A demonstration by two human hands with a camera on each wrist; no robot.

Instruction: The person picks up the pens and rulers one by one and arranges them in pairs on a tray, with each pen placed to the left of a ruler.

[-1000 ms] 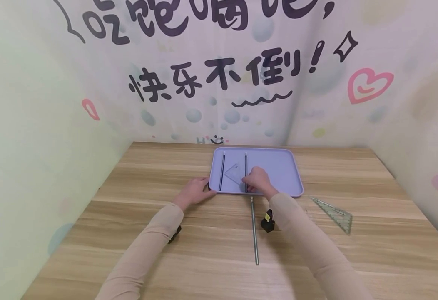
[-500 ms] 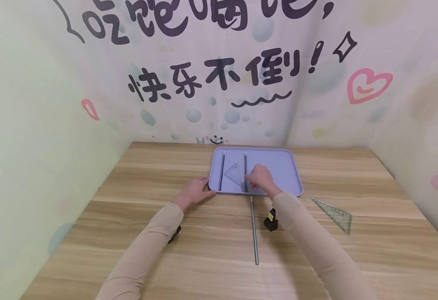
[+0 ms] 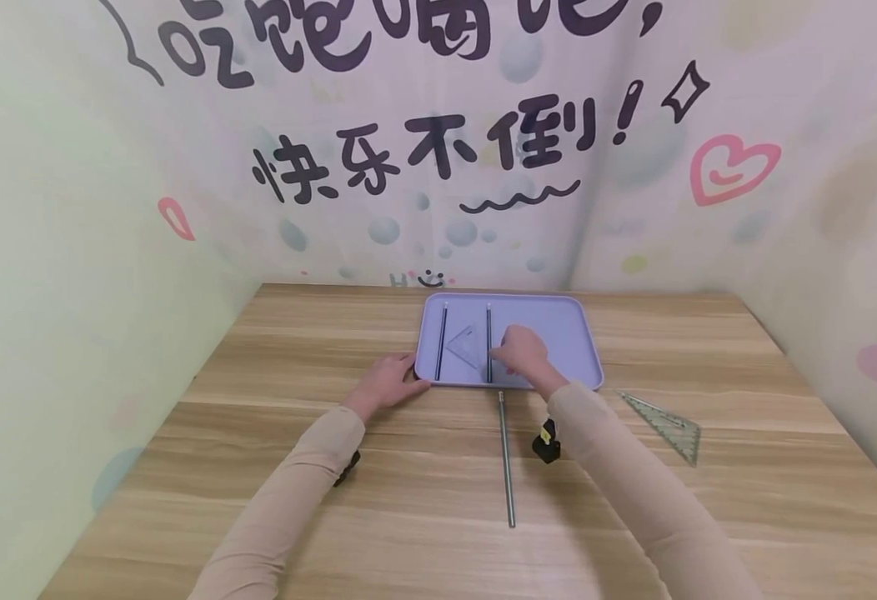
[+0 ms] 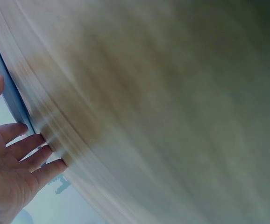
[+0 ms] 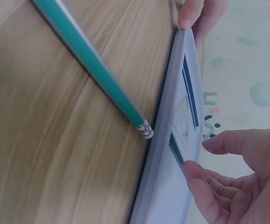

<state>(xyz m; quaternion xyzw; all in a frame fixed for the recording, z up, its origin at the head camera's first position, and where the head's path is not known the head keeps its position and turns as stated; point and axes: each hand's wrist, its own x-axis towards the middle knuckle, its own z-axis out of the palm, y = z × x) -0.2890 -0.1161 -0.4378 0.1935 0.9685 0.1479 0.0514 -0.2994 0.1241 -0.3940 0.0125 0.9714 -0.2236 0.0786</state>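
My left hand (image 3: 388, 383) rests at the near left corner of a lavender tray (image 3: 558, 333), thumb at its front rim; in the left wrist view its fingers (image 4: 30, 151) are spread and fairly straight. Inside the tray, a dark pencil (image 3: 442, 342) lies on the left and a second dark pencil (image 3: 488, 343) to its right. Between them is a clear set square (image 3: 466, 346). My right hand (image 3: 523, 350) hovers over the tray just right of the second pencil. In the right wrist view its thumb and index finger stand apart, with nothing between them.
A green pencil (image 3: 507, 458) with an eraser end lies on the wooden table (image 3: 423, 517), its eraser near the tray's front rim. A translucent set square (image 3: 664, 425) lies to the right of my right forearm. Behind the table hangs a printed cloth (image 3: 378, 225).
My right hand has let go of the second dark pencil and shifted slightly right. The left hand stays at the tray's corner. The head view has shifted a little.
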